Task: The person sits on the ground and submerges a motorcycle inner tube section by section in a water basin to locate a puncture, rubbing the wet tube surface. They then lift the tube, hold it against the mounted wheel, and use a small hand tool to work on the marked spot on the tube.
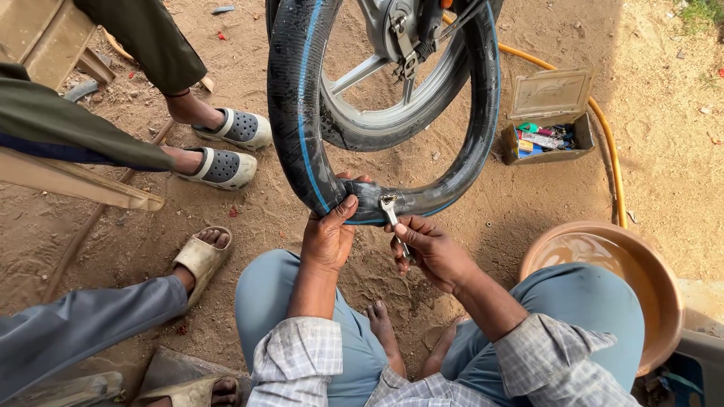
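Left hand gripping the black inner tube, fingers curling closed around it, right hand closing fingers on a small wrench, its head touching the tube

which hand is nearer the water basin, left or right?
Right. The right hand holds a small wrench at the black inner tube, just left of the basin. The left hand grips the tube farther left, beyond the right hand.

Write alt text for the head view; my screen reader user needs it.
A squatting person's left hand grips a black inner tube hanging from a wheel, while the right hand holds a small spanner against it. Water basin right; other people's feet left.
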